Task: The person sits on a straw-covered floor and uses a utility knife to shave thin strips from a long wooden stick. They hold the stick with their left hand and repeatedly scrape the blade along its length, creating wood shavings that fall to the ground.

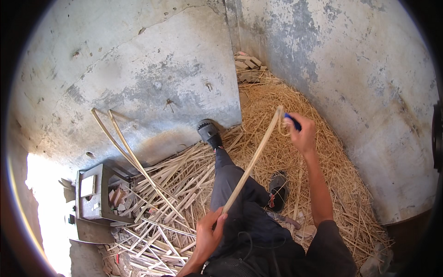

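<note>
My left hand is closed round the lower end of a long pale wooden strip, probably split bamboo. The strip slants up and away to the right across my leg. Close to its far end, my right hand grips a small tool with a blue handle; its working end is too small to make out. A thin curled shaving hangs between the strip's tip and my right fingers.
Two long strips lean against the grey wall at left. A metal box-like frame stands below them. Split strips litter the floor, and a heap of fine shavings fills the right corner. Bricks lie at the back.
</note>
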A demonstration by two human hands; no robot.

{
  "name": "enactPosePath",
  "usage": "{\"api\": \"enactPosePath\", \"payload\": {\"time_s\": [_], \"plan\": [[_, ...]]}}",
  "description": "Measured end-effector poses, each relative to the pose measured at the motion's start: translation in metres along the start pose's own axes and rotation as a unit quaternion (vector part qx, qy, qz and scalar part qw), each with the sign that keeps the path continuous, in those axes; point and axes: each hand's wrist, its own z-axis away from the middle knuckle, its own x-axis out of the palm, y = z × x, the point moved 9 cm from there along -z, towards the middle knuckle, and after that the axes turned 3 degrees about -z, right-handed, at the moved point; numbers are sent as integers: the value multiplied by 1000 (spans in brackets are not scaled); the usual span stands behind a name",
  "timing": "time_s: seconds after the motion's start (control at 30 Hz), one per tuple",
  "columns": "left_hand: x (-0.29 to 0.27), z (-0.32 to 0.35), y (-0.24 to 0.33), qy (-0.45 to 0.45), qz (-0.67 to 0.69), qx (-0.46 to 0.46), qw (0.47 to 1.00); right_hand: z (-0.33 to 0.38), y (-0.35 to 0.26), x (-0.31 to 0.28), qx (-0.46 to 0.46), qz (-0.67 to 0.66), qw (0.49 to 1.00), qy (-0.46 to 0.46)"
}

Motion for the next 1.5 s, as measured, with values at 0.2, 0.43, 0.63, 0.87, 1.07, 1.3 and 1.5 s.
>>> {"api": "enactPosePath", "payload": {"time_s": [0.2, 0.43, 0.63, 0.87, 1.07, 1.3, 1.5], "plan": [[-9, 16, -11, -7, -3, -11, 1000, -16, 73, -51, 111, 36, 987, 107], [14, -17, -17, 11, 82, -50, 995, 78, -80, 17, -38, -126, 990, -41], [26, -38, 16, 11, 90, 4, 996, 127, -134, 41, -60, -109, 985, -115], [16, -43, 40, 34, 32, 25, 999, 126, -148, 41, -85, -102, 984, -119], [11, -42, 48, 59, -4, 57, 997, 112, -138, 35, -71, -99, 988, -93], [13, -27, 32, 39, -7, 59, 997, 78, -85, 16, -27, -103, 994, -14], [5, 2, -13, -1, 0, 8, 1000, 33, 77, -17, 175, -34, 981, 82]]}}
